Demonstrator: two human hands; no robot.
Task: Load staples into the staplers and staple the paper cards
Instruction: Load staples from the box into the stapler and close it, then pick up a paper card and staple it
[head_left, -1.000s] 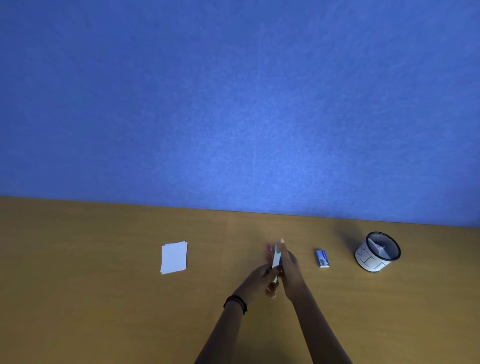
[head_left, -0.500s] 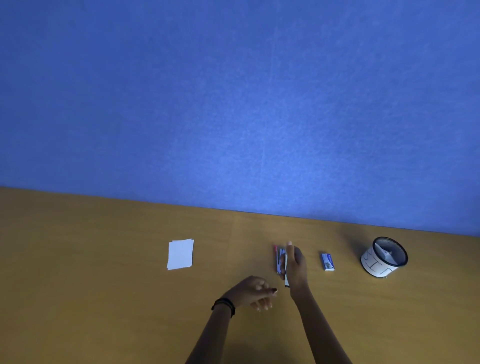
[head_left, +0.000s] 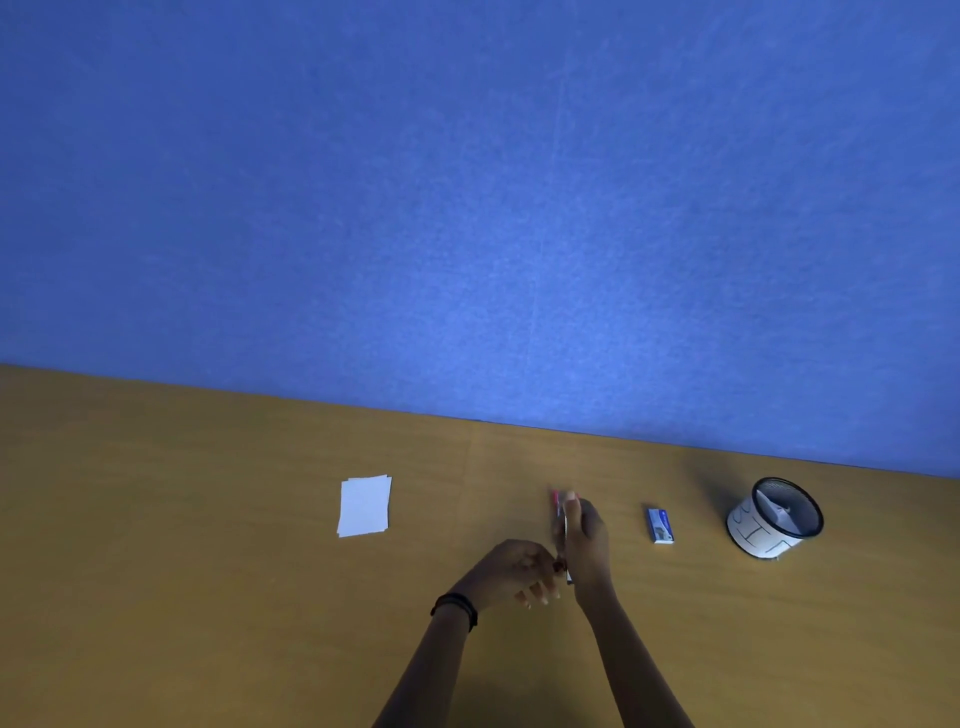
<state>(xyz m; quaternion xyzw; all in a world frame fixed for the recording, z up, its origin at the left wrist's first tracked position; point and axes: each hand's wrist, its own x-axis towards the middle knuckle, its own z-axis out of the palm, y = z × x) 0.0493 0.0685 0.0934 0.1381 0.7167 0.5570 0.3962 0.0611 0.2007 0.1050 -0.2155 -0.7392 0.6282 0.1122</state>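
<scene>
A small stapler (head_left: 558, 519) with a red part lies lengthwise on the wooden table (head_left: 208, 571), mid-right. My right hand (head_left: 587, 540) grips it from the right, fingers curled round its body. My left hand (head_left: 511, 571), with a black band on the wrist, has its fingers curled at the stapler's near end; whether it pinches anything is hidden. A small stack of white paper cards (head_left: 364, 505) lies to the left. A blue staple box (head_left: 661, 526) lies to the right of the stapler.
A round black mesh cup (head_left: 774, 519) wrapped in white paper stands at the far right with something white inside. A blue wall (head_left: 467, 208) rises straight behind the table's far edge.
My left hand, which had drawn back to the left half a second ago, has come back to the stapler's near end. My right hand has kept its hold on the stapler.
</scene>
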